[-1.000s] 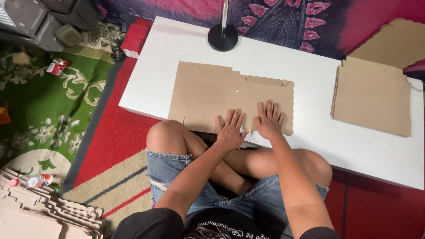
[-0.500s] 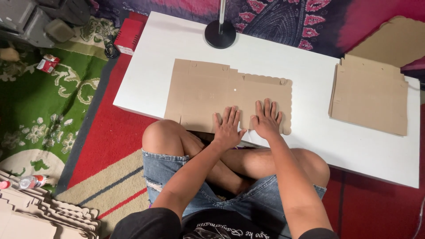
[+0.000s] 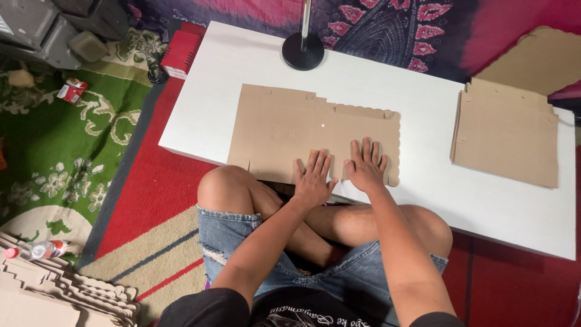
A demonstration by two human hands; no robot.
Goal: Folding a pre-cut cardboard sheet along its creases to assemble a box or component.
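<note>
So far the cardboard sheet (image 3: 290, 130) lies fully flat on the white table (image 3: 423, 181), near its front edge, with no flap raised or folded. Both hands press it palm-down, fingers spread, grasping nothing: the left hand (image 3: 313, 180) beside the right hand (image 3: 365, 166). At far right 1 stack (image 3: 507, 134) of flat sheets waits.

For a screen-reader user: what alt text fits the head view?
A seated person presses the left hand and right hand flat on an unfolded cardboard sheet on a low white table. A stack of cardboard lies to the right; a black lamp base stands behind.
</note>
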